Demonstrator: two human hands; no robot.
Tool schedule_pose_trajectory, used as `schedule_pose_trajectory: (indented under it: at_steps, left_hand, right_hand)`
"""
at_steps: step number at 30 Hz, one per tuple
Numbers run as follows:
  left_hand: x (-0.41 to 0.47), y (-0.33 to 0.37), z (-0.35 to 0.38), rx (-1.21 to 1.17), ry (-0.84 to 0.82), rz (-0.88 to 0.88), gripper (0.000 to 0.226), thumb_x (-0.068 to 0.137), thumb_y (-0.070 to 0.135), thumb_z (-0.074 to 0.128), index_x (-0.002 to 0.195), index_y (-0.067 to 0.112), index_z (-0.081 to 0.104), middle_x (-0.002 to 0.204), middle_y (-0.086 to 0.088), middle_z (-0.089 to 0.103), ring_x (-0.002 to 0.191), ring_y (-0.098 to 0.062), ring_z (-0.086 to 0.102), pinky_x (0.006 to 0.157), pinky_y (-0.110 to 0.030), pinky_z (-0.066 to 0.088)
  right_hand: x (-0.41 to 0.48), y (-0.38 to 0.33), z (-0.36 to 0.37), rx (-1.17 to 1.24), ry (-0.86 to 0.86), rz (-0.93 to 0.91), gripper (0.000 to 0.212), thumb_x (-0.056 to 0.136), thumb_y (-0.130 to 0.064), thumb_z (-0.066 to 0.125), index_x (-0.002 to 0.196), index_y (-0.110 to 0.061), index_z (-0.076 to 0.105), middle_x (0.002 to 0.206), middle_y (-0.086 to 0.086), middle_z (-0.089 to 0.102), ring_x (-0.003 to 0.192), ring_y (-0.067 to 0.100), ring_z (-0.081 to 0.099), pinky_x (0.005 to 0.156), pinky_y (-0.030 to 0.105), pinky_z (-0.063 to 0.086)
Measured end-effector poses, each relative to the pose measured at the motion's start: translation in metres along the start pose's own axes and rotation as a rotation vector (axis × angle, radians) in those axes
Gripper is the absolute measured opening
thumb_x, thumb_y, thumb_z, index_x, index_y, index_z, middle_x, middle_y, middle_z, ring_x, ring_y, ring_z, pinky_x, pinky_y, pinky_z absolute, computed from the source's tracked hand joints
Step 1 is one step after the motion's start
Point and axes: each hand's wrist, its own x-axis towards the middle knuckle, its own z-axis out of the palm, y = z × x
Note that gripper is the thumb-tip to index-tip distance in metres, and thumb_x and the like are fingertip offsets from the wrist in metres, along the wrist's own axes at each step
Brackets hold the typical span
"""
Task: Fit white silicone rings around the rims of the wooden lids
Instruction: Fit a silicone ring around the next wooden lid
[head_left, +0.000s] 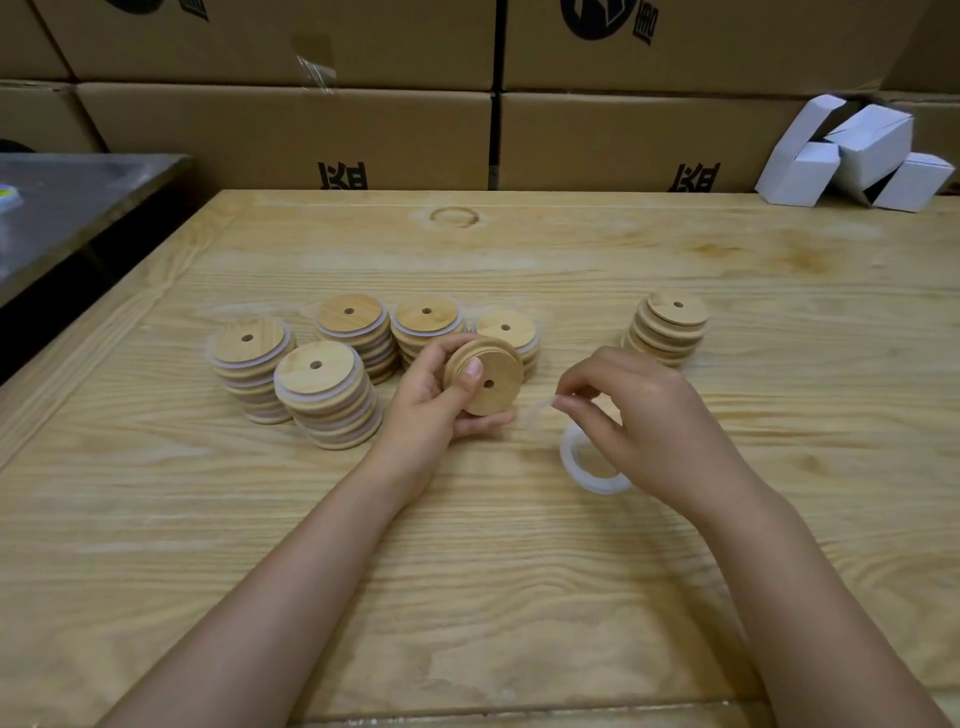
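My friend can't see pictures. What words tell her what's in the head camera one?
A person's left hand holds a wooden lid while the right hand pinches a white silicone ring near a small pile of rings on a wooden table. Five stacks of ringed lids stand to the left, one stack of bare lids to the right.

Wooden table (467, 571) bears lid stacks (327, 395), seemingly stacked rings (587, 467), white boxes (857, 156).

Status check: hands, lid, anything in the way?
Left hand holds bare wooden lid, tilted. Right hand pinches one silicone ring, not yet on the lid. Ring pile under right hand; nothing between ring and lid.
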Motion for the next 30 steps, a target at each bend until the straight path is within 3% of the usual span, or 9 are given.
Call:
schedule_pose_trajectory:
  at_steps: [4,7,10,14,16,20,23,27,30]
  left_hand:
    - [-0.004,0.001,0.0,0.036,-0.078,0.022,0.025,0.084,0.018,0.055,0.108,0.018,0.05,0.096,-0.005,0.065,0.085,-0.018,0.065,0.064,-0.042,0.059]
    - [-0.006,0.002,0.002,0.034,-0.114,0.043,0.016,0.084,0.014,0.057,0.099,0.016,0.05,0.091,-0.004,0.059,0.072,-0.012,0.062,0.056,-0.03,0.055]
    - [-0.007,0.003,0.005,0.069,-0.108,0.038,0.012,0.085,0.019,0.061,0.091,0.014,0.053,0.089,0.002,0.055,0.072,-0.01,0.058,0.054,-0.026,0.051]
    - [-0.007,0.005,0.006,-0.007,-0.129,-0.049,0.022,0.085,0.033,0.047,0.091,0.012,0.051,0.097,-0.006,0.058,0.088,-0.024,0.061,0.073,-0.052,0.055]
    - [-0.008,0.004,0.008,0.035,-0.127,-0.042,0.021,0.086,0.032,0.052,0.091,0.013,0.048,0.1,-0.01,0.06,0.093,-0.028,0.061,0.078,-0.058,0.053]
    - [-0.009,-0.003,0.01,0.168,-0.09,0.049,0.007,0.091,0.022,0.048,0.089,0.017,0.044,0.089,-0.006,0.062,0.087,-0.026,0.057,0.07,-0.047,0.052]
    - [-0.008,-0.004,0.01,0.193,-0.085,0.068,0.009,0.096,0.015,0.043,0.088,0.018,0.043,0.085,-0.003,0.062,0.081,-0.023,0.056,0.066,-0.042,0.053]
    - [-0.009,-0.005,0.01,0.214,-0.069,0.097,0.011,0.097,0.01,0.041,0.087,0.017,0.042,0.073,0.008,0.063,0.065,-0.001,0.057,0.05,-0.018,0.048]
    - [-0.008,-0.007,0.009,0.2,-0.043,0.085,0.012,0.096,0.01,0.043,0.086,0.016,0.041,0.074,0.004,0.061,0.066,-0.003,0.058,0.051,-0.02,0.051]
  right_hand:
    - [0.001,-0.008,0.007,0.232,0.056,0.018,0.003,0.084,-0.014,0.068,0.084,-0.01,0.068,0.088,-0.001,0.062,0.088,0.016,0.058,0.08,0.029,0.046]
    - [0.001,-0.014,0.016,0.377,0.088,0.091,0.002,0.082,-0.015,0.071,0.082,-0.014,0.069,0.106,-0.003,0.059,0.107,0.011,0.055,0.093,0.021,0.04]
    - [0.002,-0.017,0.025,0.476,0.141,0.161,0.002,0.081,-0.014,0.071,0.081,-0.016,0.07,0.111,-0.005,0.06,0.11,0.003,0.053,0.094,0.022,0.041]
    - [0.002,-0.021,0.036,0.6,0.244,0.267,0.006,0.081,-0.009,0.07,0.078,-0.015,0.069,0.093,-0.007,0.066,0.091,0.008,0.061,0.08,0.037,0.05]
    - [0.002,-0.023,0.04,0.578,0.293,0.286,0.008,0.081,-0.009,0.07,0.078,-0.016,0.069,0.087,-0.01,0.066,0.086,0.01,0.062,0.075,0.04,0.051]
    - [0.003,-0.022,0.043,0.57,0.324,0.323,0.012,0.08,-0.011,0.071,0.077,-0.022,0.068,0.09,-0.013,0.063,0.091,0.006,0.061,0.074,0.034,0.053]
    - [0.004,-0.02,0.045,0.588,0.31,0.365,0.017,0.081,-0.009,0.07,0.077,-0.026,0.067,0.095,-0.013,0.063,0.095,0.003,0.06,0.073,0.025,0.051]
    - [0.004,-0.016,0.044,0.609,0.295,0.41,0.017,0.083,-0.008,0.068,0.08,-0.025,0.067,0.094,-0.011,0.067,0.094,0.002,0.062,0.075,0.028,0.053]
    - [0.004,-0.013,0.045,0.622,0.297,0.422,0.016,0.083,-0.008,0.067,0.081,-0.024,0.067,0.093,-0.01,0.068,0.093,0.004,0.063,0.075,0.027,0.053]
